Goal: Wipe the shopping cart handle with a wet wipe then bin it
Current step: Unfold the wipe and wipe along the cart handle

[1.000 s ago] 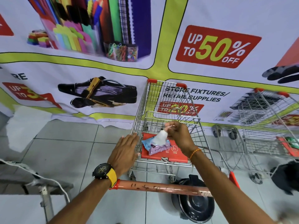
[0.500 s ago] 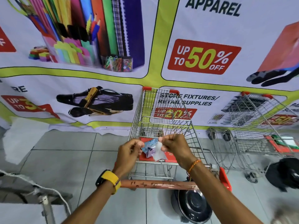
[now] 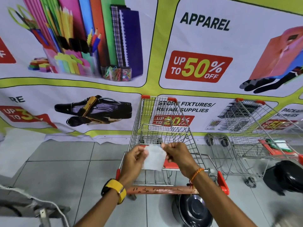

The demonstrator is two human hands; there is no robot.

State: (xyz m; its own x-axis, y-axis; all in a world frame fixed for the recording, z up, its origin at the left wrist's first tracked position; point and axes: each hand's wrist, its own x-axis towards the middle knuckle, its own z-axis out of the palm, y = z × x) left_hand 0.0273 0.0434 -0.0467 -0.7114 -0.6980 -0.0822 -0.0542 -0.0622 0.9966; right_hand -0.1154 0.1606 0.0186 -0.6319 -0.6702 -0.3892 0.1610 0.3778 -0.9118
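1. The wire-mesh shopping cart (image 3: 161,133) stands on the tiled floor (image 3: 68,174), nose toward the printed banner wall (image 3: 98,95) behind it.
2. Its tubular handle (image 3: 161,190) lies nearest the person, across the cart's rear.
3. Above the handle, the left hand (image 3: 133,158) and right hand (image 3: 177,155) hold a thin square wet wipe (image 3: 154,158) spread between them.
4. A second wire cart (image 3: 255,133) stands to the right.
5. A round domed bin lid (image 3: 194,210) lies on the floor below the handle.

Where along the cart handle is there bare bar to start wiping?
The handle shows bare between the left wrist with the yellow watch strap and the right forearm, which crosses its right end near the red end cap. Both hands hold the wet wipe spread above the cart.
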